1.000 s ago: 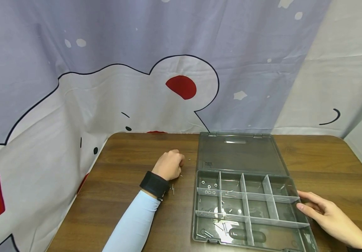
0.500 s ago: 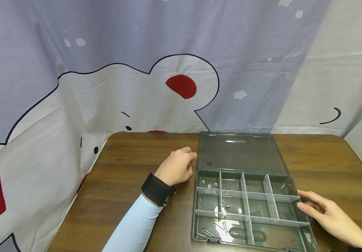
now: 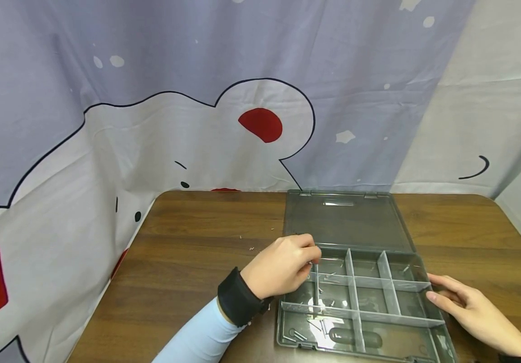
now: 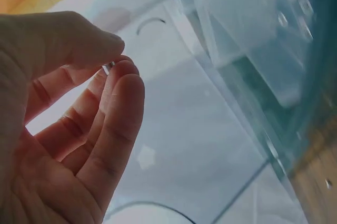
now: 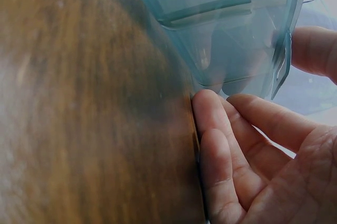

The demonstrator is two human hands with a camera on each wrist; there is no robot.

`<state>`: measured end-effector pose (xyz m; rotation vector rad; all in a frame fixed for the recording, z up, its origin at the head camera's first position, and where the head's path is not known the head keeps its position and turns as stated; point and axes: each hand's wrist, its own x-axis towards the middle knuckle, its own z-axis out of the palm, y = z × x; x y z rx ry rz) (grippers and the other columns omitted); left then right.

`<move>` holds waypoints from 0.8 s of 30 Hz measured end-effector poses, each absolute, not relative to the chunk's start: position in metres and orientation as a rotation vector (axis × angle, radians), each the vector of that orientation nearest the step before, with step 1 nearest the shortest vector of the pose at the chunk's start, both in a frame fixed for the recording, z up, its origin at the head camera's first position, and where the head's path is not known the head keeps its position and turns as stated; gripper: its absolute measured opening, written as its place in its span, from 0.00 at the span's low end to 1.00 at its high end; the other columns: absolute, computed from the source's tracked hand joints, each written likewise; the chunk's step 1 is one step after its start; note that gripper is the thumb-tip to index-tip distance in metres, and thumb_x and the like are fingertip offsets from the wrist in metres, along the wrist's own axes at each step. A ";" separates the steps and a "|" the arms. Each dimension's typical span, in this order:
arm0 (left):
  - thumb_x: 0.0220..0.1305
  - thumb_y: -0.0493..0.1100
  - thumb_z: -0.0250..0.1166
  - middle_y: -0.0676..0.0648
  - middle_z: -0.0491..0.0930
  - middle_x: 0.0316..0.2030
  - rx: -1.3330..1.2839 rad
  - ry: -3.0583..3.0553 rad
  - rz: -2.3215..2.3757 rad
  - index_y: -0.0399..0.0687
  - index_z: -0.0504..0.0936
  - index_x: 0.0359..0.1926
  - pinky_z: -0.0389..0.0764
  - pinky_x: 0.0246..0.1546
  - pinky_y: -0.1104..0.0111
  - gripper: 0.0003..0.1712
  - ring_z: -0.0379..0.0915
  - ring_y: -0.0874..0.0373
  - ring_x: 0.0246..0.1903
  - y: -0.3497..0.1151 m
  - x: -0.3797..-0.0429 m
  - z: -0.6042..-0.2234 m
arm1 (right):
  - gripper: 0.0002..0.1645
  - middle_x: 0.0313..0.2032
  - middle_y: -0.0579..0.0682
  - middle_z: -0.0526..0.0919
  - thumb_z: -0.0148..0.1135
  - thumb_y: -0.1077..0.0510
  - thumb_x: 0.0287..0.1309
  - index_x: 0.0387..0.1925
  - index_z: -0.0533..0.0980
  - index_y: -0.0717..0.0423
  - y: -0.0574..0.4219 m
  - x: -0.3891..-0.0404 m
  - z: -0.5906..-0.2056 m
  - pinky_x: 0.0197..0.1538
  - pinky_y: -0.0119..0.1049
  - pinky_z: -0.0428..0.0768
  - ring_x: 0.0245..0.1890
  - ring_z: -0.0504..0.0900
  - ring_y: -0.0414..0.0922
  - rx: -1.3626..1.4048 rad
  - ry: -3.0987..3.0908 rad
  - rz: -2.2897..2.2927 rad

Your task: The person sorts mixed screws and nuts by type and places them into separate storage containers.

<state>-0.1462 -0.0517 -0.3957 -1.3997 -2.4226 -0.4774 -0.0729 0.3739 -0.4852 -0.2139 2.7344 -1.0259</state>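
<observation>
My left hand [image 3: 283, 264] is over the back left compartment of a grey see-through storage box [image 3: 401, 322]. Thumb and fingertips pinch a small screw [image 4: 108, 68], of which only a threaded bit shows in the left wrist view. The box lies on the table with its lid [image 3: 346, 217] folded back flat. My right hand [image 3: 473, 310] rests at the box's right side. Its relaxed fingers touch the outer wall low down, and the thumb [image 5: 316, 50] is at the rim. Long pins or screws [image 3: 300, 335] lie in the front left compartment. The left hand hides most of the back left one.
Tiny metal pieces [image 3: 251, 248] are scattered on the wooden table [image 3: 197, 237] left of the box. Upright dividers [image 3: 355, 302] split the box into compartments. A printed curtain [image 3: 151, 151] hangs behind the table.
My left hand has lifted off the table left of the box and moved right and nearer, over the back left compartment, hiding the washers there. The right hand has stayed put.
</observation>
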 end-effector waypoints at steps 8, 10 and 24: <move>0.59 0.32 0.64 0.55 0.77 0.34 -1.525 -2.281 -0.511 0.52 0.83 0.35 0.76 0.37 0.78 0.09 0.72 0.67 0.32 -0.036 -0.128 -0.396 | 0.32 0.64 0.74 0.75 0.54 0.52 0.77 0.73 0.65 0.65 0.373 -0.072 -0.484 0.40 0.24 0.79 0.46 0.72 0.15 -0.209 2.741 -1.020; 0.59 0.32 0.64 0.55 0.77 0.34 -1.541 -2.264 -0.503 0.52 0.83 0.35 0.75 0.37 0.77 0.09 0.72 0.67 0.31 -0.033 -0.125 -0.397 | 0.32 0.64 0.74 0.75 0.54 0.52 0.77 0.73 0.65 0.65 0.373 -0.072 -0.484 0.40 0.24 0.79 0.46 0.72 0.15 -0.208 2.740 -1.019; 0.40 0.90 0.64 0.45 0.32 0.84 -1.487 -2.611 -0.195 0.66 0.40 0.84 0.63 0.71 0.36 0.78 0.41 0.35 0.81 -0.034 -0.109 -0.398 | 0.33 0.64 0.76 0.73 0.54 0.51 0.78 0.73 0.64 0.68 0.374 -0.074 -0.486 0.41 0.31 0.84 0.45 0.71 0.14 -0.199 2.725 -1.018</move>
